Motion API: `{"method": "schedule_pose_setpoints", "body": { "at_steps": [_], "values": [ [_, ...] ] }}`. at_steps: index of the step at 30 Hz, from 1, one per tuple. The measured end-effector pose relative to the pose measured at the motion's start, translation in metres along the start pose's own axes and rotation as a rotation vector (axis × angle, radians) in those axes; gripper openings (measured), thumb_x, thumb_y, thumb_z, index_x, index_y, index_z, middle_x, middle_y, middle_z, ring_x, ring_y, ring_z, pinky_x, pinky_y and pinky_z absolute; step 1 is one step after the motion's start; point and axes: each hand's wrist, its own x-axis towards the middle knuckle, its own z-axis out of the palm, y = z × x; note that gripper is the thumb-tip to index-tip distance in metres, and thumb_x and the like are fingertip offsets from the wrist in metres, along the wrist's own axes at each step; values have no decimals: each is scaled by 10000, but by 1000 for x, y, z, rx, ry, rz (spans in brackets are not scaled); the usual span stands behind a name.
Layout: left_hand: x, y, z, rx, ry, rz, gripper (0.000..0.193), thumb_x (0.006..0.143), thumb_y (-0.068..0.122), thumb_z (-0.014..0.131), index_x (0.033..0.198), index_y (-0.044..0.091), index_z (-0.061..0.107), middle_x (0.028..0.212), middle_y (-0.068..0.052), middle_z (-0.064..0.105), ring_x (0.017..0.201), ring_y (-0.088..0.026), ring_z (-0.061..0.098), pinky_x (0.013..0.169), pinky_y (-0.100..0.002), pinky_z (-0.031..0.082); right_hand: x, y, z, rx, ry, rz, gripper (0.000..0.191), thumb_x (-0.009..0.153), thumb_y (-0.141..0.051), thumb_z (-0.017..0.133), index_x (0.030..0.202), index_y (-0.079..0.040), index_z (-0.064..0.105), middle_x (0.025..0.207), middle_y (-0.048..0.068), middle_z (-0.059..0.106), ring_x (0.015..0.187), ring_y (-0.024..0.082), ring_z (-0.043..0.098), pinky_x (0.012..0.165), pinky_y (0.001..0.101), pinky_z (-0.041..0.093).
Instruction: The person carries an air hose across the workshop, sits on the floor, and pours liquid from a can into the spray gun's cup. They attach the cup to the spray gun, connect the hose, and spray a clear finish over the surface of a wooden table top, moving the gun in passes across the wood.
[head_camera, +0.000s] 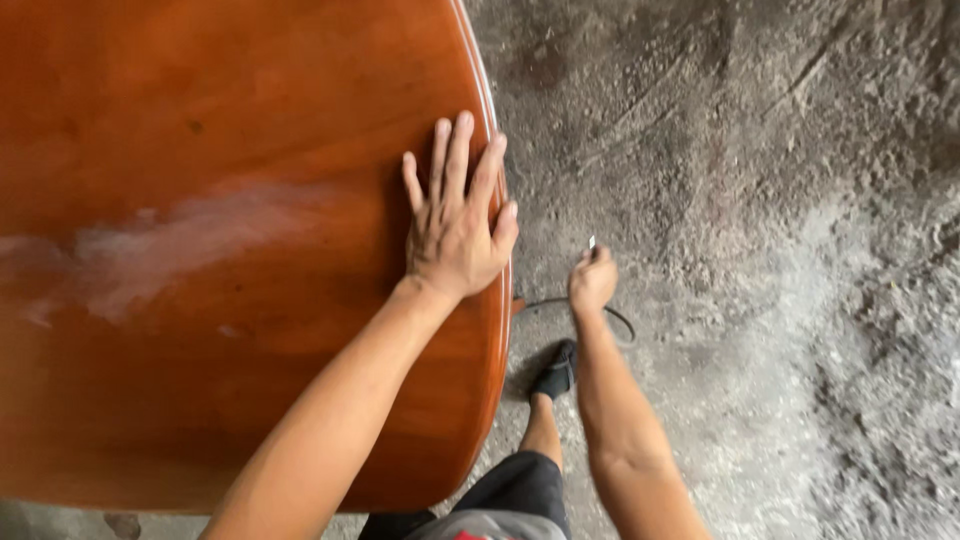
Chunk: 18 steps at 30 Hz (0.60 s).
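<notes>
Fingers of left hand spread flat on tabletop.

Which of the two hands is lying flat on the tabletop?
The left hand: its palm is down and fingers spread on the tabletop near the rim. The right hand hangs off the table, closed round a small tool above the floor.

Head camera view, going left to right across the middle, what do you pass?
Tabletop → left hand, flat on the tabletop near its edge → right hand, closed on a small thin object → dusty floor.
</notes>
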Motion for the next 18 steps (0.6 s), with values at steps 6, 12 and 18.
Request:
{"method": "schedule_pose_setpoints", "body": {
  "at_steps": [6,12,18],
  "values": [
    [-10,-13,17,2,72,34,716,972,317,670,1596,117,382,1688,-199,199,1580,-399,158,1226,-734,104,-71,82,-60,-771,-661,-377,187,987,-247,585,1003,-251,772,912,130,721,909,329,713,823,475,531],
    [-36,-9,38,-24,207,68,537,1041,273,632,1538,119,497,1655,-147,309,1562,-377,244,1248,-724,158,-211,78,-109,-7,-547,-463,260,956,-226,649,1192,-127,698,999,180,720,825,387,710,688,463,571],
    [-235,32,37,71,130,302,629,881,109,547,1457,-140,516,1610,-232,368,1536,-420,268,1242,-600,240,-260,40,-167,-142,-408,-616,181,947,-193,654,1100,-113,706,939,173,718,797,402,686,668,482,550]
  ]
}}
